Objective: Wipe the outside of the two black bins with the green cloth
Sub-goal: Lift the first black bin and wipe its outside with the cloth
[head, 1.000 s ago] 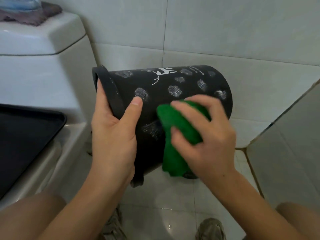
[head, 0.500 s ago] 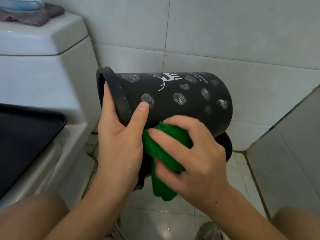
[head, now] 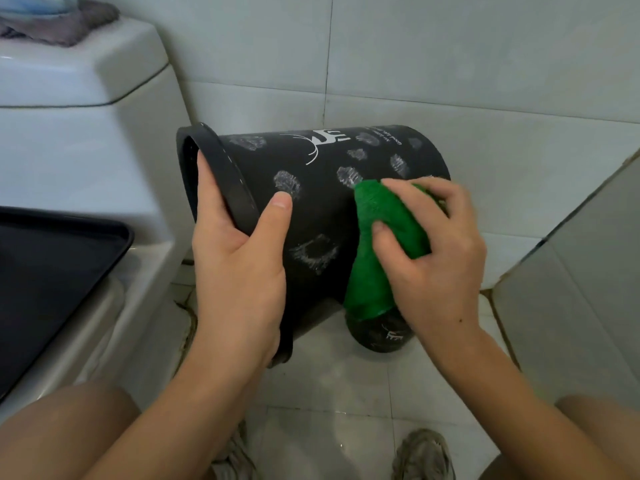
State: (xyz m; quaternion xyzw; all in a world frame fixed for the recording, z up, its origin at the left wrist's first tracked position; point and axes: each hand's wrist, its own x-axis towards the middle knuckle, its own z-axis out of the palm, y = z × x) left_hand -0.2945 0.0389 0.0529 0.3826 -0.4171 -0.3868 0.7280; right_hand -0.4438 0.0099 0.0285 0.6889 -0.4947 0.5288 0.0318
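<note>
Left hand holds black bin — right hand presses green cloth

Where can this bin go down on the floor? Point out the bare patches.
Bare tile lies between the forearms, in front of the second bin and behind the shoes. Another strip runs along the back wall, right of the held bin. By the toilet it is crowded.

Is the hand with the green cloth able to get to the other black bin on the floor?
Probably yes. The second black plastic bin stands just below the right hand and its green cloth, with only the held black speckled bin partly covering it.
</note>
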